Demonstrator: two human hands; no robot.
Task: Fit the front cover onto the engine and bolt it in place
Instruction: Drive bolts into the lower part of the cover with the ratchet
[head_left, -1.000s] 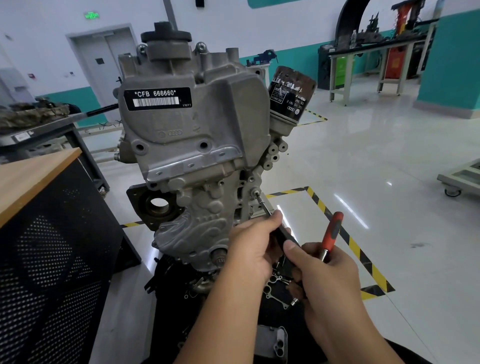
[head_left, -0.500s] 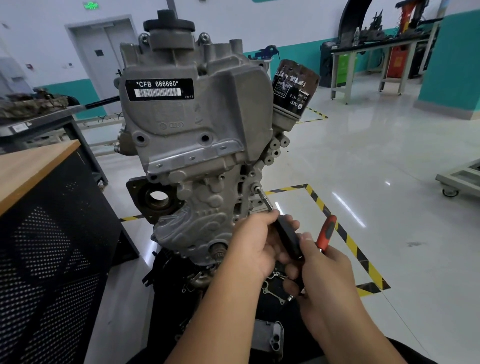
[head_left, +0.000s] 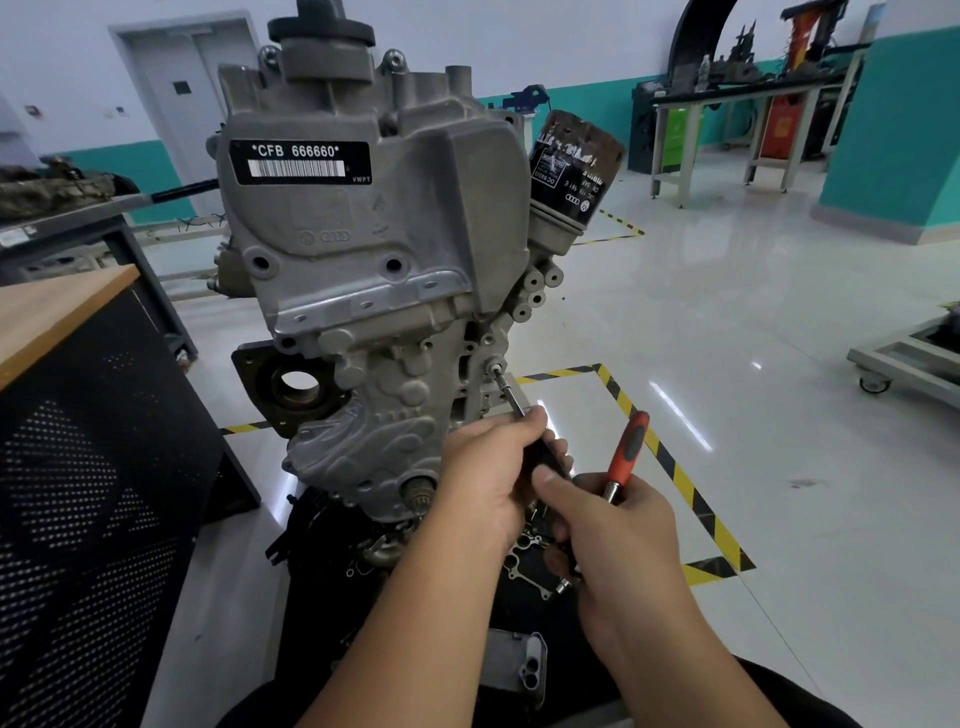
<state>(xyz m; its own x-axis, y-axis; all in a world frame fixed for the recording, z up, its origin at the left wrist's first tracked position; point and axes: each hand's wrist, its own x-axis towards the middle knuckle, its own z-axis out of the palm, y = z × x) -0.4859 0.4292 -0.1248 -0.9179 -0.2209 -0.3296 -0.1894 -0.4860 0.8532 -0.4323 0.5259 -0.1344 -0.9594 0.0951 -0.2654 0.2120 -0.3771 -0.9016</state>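
Left hand at lower centre of the frame, fingers curled tight around the dark handle of a screwdriver; its thin metal shaft runs up and left, tip seated on a bolt at the right edge of the front cover. Right hand just right of the left one, thumb resting against the butt of the dark handle, remaining fingers closed round a ratchet whose red and grey grip sticks up out of the fist, tilted right. Hands touching each other. Front cover sits flat against the engine, centre of frame, upright, black label reading *CFB 666660* near its top. Black oil filter just right of the cover's upper part, tilted. Loose gasket and a small metal part lie on the dark stand below the hands. Wooden-topped bench with perforated black side at left of frame. Yellow-black floor tape behind the right hand
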